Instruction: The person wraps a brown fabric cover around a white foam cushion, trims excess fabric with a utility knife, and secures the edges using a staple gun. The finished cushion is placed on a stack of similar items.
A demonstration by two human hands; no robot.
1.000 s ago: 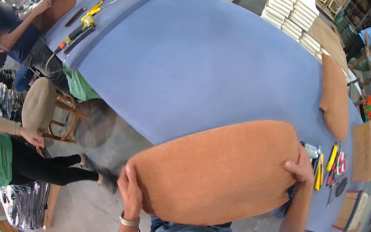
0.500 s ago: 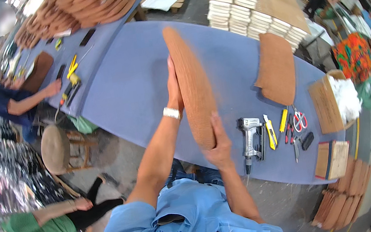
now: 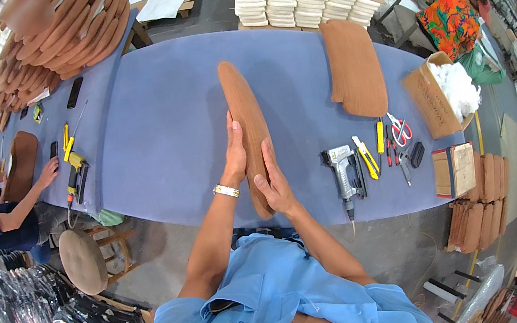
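Note:
Between my two palms, a brown upholstered pad [image 3: 241, 98] stands on edge above the table, its long narrow side facing up. My left hand [image 3: 233, 152], with a bracelet at the wrist, presses its left face. My right hand [image 3: 275, 185] lies against the right face, nearer to me, thumb over the edge. Right of my hands are a staple gun [image 3: 343, 176], a yellow utility knife [image 3: 367, 156], a yellow-handled tool [image 3: 380, 136], red-handled pliers [image 3: 390, 145] and red-and-white scissors [image 3: 400, 131]. Beyond these lies a flat brown panel [image 3: 356, 68].
At the table's right end stand a carton of white stuffing [image 3: 430, 101] and a small box [image 3: 455, 171]. Brown pads [image 3: 75, 35] are heaped at the far left. A co-worker [image 3: 15, 215] sits at the left table near another staple gun [image 3: 78, 173]. A stool [image 3: 84, 260] stands below.
The pad has turned more edge-on and shifted slightly left. My right hand has slid from its near end farther up the side. The view has shifted, so the table's things appear farther left.

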